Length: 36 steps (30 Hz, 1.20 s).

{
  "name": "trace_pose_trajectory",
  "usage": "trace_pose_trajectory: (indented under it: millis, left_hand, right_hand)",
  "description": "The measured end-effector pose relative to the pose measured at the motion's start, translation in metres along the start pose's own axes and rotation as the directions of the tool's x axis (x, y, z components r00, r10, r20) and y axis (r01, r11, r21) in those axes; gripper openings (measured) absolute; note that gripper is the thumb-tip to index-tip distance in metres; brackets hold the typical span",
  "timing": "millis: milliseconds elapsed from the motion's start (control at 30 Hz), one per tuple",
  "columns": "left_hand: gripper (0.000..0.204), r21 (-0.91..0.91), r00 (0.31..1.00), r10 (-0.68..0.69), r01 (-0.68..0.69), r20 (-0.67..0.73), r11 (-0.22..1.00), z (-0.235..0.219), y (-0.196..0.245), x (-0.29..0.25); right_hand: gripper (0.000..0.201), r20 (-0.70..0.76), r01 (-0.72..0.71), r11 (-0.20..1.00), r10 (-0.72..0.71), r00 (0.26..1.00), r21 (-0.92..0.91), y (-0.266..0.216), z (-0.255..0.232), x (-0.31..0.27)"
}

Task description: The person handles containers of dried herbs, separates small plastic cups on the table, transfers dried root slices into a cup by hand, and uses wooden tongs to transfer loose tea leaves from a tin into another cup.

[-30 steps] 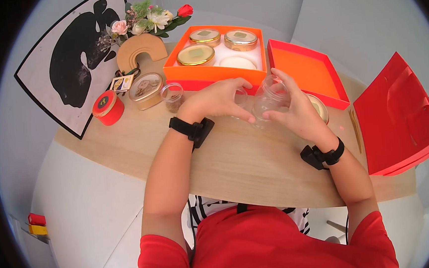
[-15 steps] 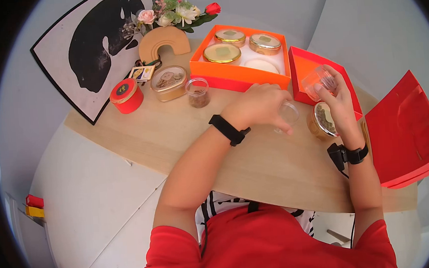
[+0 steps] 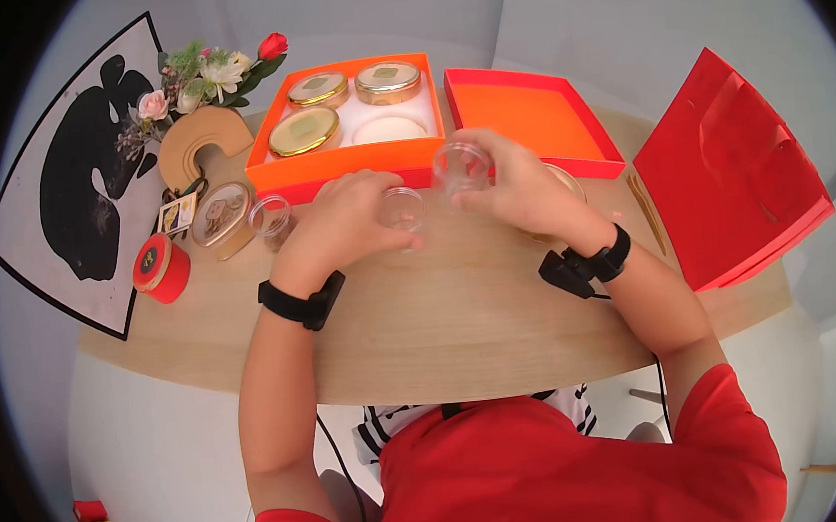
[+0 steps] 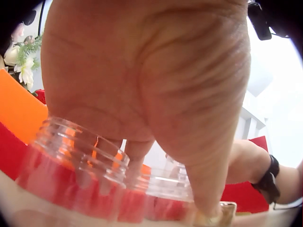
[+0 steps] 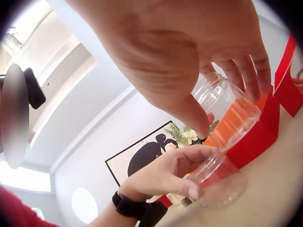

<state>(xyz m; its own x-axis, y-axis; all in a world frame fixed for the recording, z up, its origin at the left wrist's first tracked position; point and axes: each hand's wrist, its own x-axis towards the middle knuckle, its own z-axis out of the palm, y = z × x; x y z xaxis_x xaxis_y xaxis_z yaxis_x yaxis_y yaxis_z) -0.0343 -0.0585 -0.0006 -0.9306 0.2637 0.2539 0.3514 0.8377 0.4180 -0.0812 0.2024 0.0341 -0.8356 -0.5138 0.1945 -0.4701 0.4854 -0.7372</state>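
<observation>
My left hand (image 3: 347,222) is curled around an empty clear plastic jar (image 3: 402,207) on the table, fingers at its far side and thumb at its near side. Raised beside it, my right hand (image 3: 519,181) grips a second clear jar (image 3: 460,169). This one tilts between thumb and fingers, and in the right wrist view its clear wall (image 5: 236,113) shows nothing inside. From the left wrist, a clear threaded jar (image 4: 75,165) shows below the palm, in front of the fingers. A clear jar with brown contents (image 3: 274,224) stands left of my left hand.
Behind the hands, an orange box (image 3: 343,160) holds several gold-lidded tins; a red lid (image 3: 535,127) lies beside it. A tin (image 3: 568,183) is partly hidden behind my right hand. Left are an oval tin (image 3: 223,221) and a red tin (image 3: 162,269); right, a red bag (image 3: 737,180).
The right hand first swung its jar up and right over the red lid, then came back beside the left hand. The left hand stays at its jar. The head view has shifted.
</observation>
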Motion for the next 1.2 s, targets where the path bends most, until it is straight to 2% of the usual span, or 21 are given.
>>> trace_pose_trajectory:
  millis: [33, 100, 133, 167, 200, 233, 267, 333, 367, 400, 500, 633, 733, 800, 833, 867, 933, 1000, 1067, 1133, 1200]
  left_hand:
    - [0.079, 0.004, 1.0, 0.003, -0.003, 0.005, 1.0, -0.002, 0.0, -0.004]
    - [0.083, -0.043, 0.992, 0.003, -0.009, -0.13, 0.999, -0.013, -0.001, -0.015]
    - [0.083, -0.024, 0.993, -0.01, 0.007, -0.116, 1.0, -0.027, -0.001, -0.022]
    - [0.083, -0.186, 0.979, -0.139, 0.11, -0.149, 0.976, -0.045, 0.001, -0.032]
    - [0.082, -0.344, 0.949, -0.269, 0.2, -0.165, 0.917, -0.058, -0.001, -0.04]
    - [0.076, -0.34, 0.923, -0.242, 0.133, -0.3, 0.931, -0.064, -0.016, -0.052]
    - [0.076, -0.322, 0.924, -0.244, 0.145, -0.294, 0.936, -0.069, -0.033, -0.062]
    - [0.081, -0.296, 0.8, -0.373, 0.255, -0.47, 0.92, -0.073, -0.065, -0.08]
    - [0.087, -0.226, 0.748, -0.397, 0.326, -0.532, 0.918, -0.069, -0.074, -0.088]
    - [0.087, -0.218, 0.746, -0.397, 0.332, -0.534, 0.918, -0.063, -0.08, -0.094]
    - [0.095, -0.176, 0.804, -0.415, 0.376, -0.425, 0.91, -0.051, -0.09, -0.103]
    - [0.103, -0.111, 0.817, -0.457, 0.449, -0.35, 0.887, -0.052, -0.084, -0.093]
    - [0.104, -0.072, 0.823, -0.504, 0.504, -0.261, 0.861, -0.051, -0.084, -0.083]
    - [0.1, -0.066, 0.808, -0.561, 0.559, -0.183, 0.827, -0.052, -0.073, -0.076]
    - [0.084, -0.056, 0.827, -0.508, 0.511, -0.239, 0.858, -0.045, -0.088, -0.077]
    - [0.084, -0.069, 0.839, -0.496, 0.494, -0.223, 0.867, -0.043, -0.09, -0.075]
    - [0.09, 0.023, 0.824, -0.508, 0.53, -0.25, 0.848, -0.043, -0.093, -0.073]
    - [0.084, 0.014, 0.843, -0.458, 0.481, -0.283, 0.877, -0.038, -0.099, -0.072]
    - [0.08, 0.022, 0.82, -0.507, 0.531, -0.267, 0.847, -0.042, -0.088, -0.068]
    - [0.074, 0.04, 0.831, -0.475, 0.506, -0.289, 0.862, -0.046, -0.076, -0.069]
    - [0.066, -0.034, 0.818, -0.471, 0.488, -0.331, 0.872, -0.051, -0.078, -0.072]
  right_hand:
    - [0.077, -0.006, 0.035, 0.998, -0.035, 0.999, -0.055, 0.004, 0.006, 0.0]
    - [0.077, -0.009, 0.074, 0.993, -0.075, 0.997, -0.088, 0.007, 0.012, 0.0]
    - [0.077, -0.006, 0.093, 0.986, -0.095, 0.995, -0.135, 0.008, 0.013, -0.001]
    - [0.077, 0.0, 0.112, 0.978, -0.114, 0.993, -0.175, 0.01, 0.016, -0.003]
    - [0.077, 0.003, 0.116, 0.983, -0.117, 0.993, -0.14, 0.009, 0.017, -0.006]
    - [0.075, 0.032, 0.094, 0.982, -0.09, 0.995, -0.164, 0.007, 0.016, -0.01]
    - [0.074, 0.059, 0.074, 0.978, -0.063, 0.996, -0.195, 0.008, 0.014, -0.013]
    - [0.07, 0.069, 0.115, 0.978, -0.105, 0.992, -0.176, 0.01, 0.015, -0.019]
    - [0.07, 0.113, 0.088, 0.98, -0.068, 0.991, -0.177, 0.006, 0.014, -0.023]
    - [0.069, 0.158, 0.061, 0.981, -0.032, 0.987, -0.182, 0.004, 0.013, -0.025]
    - [0.068, 0.164, 0.092, 0.984, -0.066, 0.984, -0.154, 0.009, 0.017, -0.028]
    - [0.071, 0.151, 0.114, 0.99, -0.101, 0.983, -0.084, 0.017, 0.018, -0.031]
    - [0.08, 0.186, 0.055, 0.997, -0.046, 0.981, -0.045, 0.019, 0.016, -0.036]
    - [0.078, 0.208, 0.068, 0.996, -0.079, 0.975, 0.059, 0.018, 0.011, -0.041]
    - [0.078, 0.196, 0.048, 0.998, -0.056, 0.979, 0.045, 0.018, 0.008, -0.043]
    - [0.078, 0.228, 0.028, 0.997, -0.043, 0.973, 0.069, 0.017, 0.005, -0.045]
    - [0.077, 0.252, -0.004, 0.997, -0.017, 0.968, 0.083, 0.016, 0.002, -0.049]
    - [0.078, 0.277, -0.006, 0.995, -0.023, 0.961, 0.103, 0.017, 0.001, -0.054]
    - [0.078, 0.281, -0.029, 0.994, -0.003, 0.96, 0.109, 0.011, -0.001, -0.061]
    - [0.078, 0.279, -0.054, 0.991, 0.018, 0.96, 0.119, 0.01, -0.002, -0.067]
    - [0.077, 0.273, -0.003, 0.993, -0.029, 0.962, 0.114, 0.019, 0.003, -0.072]
